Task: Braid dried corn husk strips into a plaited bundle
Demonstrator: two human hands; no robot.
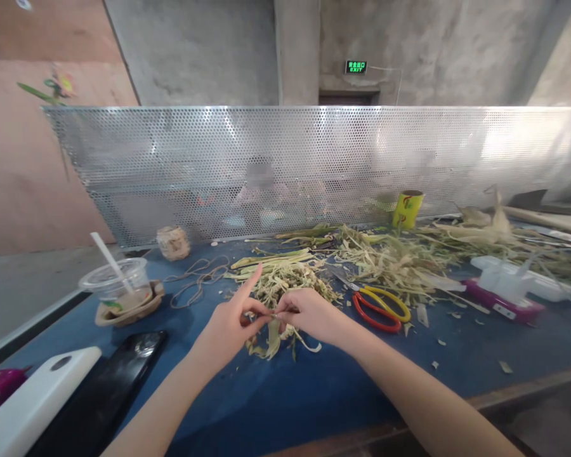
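Observation:
My left hand (231, 320) and my right hand (309, 314) meet over a pile of braided-looking dried plant strips (290, 279). Both are closed in a pinch, thumb against fingers, on a pale dried plant strip (274, 336). The left index finger points up and away from the pinch. Below the fingertips the strip hangs among loose curled ends, and I cannot tell where it joins the pile. Red and yellow handled scissors (380, 308) lie partly open to the right of my right hand.
At left stand a plastic cup with a straw (117, 279), a twine roll (173, 243), loose cord (197, 279) and two phones (42, 400). To the right are heaped husks (404, 260), a yellow can (408, 209) and a purple glue gun-like box (504, 304). A perforated metal screen (290, 146) closes the back.

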